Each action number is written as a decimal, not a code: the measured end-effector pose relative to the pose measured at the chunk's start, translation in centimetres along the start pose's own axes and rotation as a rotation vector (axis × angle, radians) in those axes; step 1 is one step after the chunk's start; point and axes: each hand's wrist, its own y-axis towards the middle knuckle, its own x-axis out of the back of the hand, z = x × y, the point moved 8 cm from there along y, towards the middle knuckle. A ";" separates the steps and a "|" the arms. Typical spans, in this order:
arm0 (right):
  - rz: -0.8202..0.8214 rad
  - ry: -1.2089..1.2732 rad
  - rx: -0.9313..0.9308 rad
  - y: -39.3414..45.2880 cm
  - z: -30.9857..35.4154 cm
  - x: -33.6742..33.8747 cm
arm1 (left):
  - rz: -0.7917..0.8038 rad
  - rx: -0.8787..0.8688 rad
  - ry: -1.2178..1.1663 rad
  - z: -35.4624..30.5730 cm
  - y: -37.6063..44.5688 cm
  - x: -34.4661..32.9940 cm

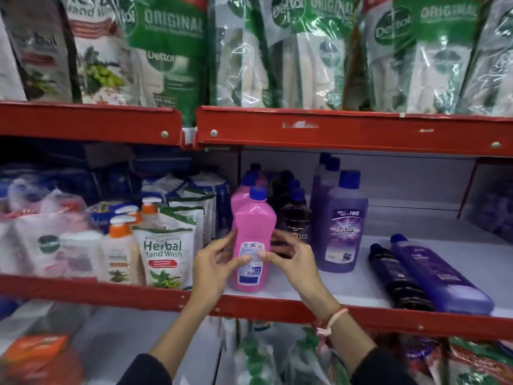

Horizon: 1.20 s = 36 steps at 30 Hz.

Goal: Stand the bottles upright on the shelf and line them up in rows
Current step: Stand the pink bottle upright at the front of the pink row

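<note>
A pink bottle (pixel 254 226) with a blue cap stands upright at the front of the white shelf (pixel 361 276), with more pink bottles in a row behind it. My left hand (pixel 215 263) and my right hand (pixel 291 258) touch its label from both sides with their fingertips. To its right stand a row of dark bottles (pixel 295 215) and a row of purple bottles (pixel 342 226). Further right, a dark bottle (pixel 399 276) and a purple bottle (pixel 438 273) lie on their sides.
Herbal hand wash pouches (pixel 165 254) and pump bottles (pixel 120 254) fill the shelf section to the left. Green refill pouches (pixel 313 51) hang over the red shelf beam (pixel 347 132) above. The back right of the white shelf is bare.
</note>
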 end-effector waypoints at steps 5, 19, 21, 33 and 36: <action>-0.070 -0.066 -0.009 -0.5 -1.0 -1.6 | -0.050 0.021 -0.025 2.1 -0.5 1.9; 0.203 0.064 -0.170 0.0 -1.3 -5.3 | 0.231 0.134 0.081 3.2 0.3 -0.1; 0.166 0.061 -0.136 0.4 -1.1 -4.9 | 0.268 0.101 0.098 3.2 0.7 0.1; 0.092 0.029 -0.029 1.3 -0.4 -4.5 | 0.172 -0.042 0.164 3.5 1.5 0.6; 0.088 0.006 -0.035 1.3 -0.7 -4.4 | 0.158 -0.030 0.194 3.7 1.4 0.7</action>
